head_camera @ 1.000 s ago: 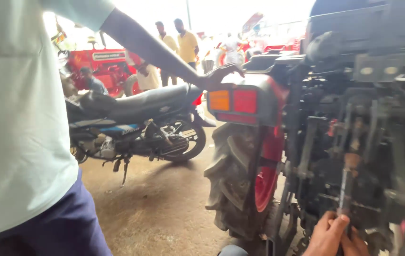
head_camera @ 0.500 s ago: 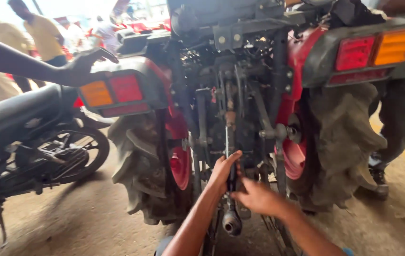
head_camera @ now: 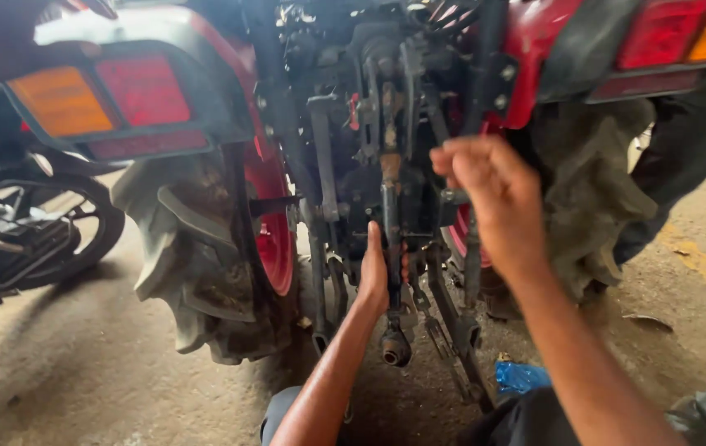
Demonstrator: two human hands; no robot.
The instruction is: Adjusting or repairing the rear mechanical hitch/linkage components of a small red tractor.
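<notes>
The work area is a workshop with a stained, dusty concrete floor [head_camera: 80, 388], on which the rear of a red tractor [head_camera: 526, 58] stands, seen from low behind it. The left rear tyre [head_camera: 196, 256] carries deep mud-caked lugs around a red wheel rim [head_camera: 274, 248]; the right rear tyre [head_camera: 592, 190] is partly hidden behind the raised forearm. Above each tyre a mudguard carries a tail-lamp cluster: the left lamp cluster [head_camera: 97, 95] with an amber and a red lens, the right lamp cluster [head_camera: 675, 33] at the top right edge. Between the tyres hangs the rear linkage assembly [head_camera: 369, 124] of dark, greasy rods, links and brackets. The left hand [head_camera: 374, 268] reaches up into the lower centre of this assembly; its fingers are pressed together and lie flat alongside the vertical centre rod [head_camera: 390, 206], touching it; whether they close around it cannot be told. Below the hand, the rod ends in a round socket end [head_camera: 395, 351] just above the floor. The right hand [head_camera: 493, 194] is raised in front of the right side of the linkage, its fingers curled into a loose fist; whether anything is pinched inside cannot be told. A motorcycle wheel [head_camera: 64, 235] stands at the left edge, well apart from the hands. A crumpled blue bag [head_camera: 520, 377] lies on the floor near the right forearm.
</notes>
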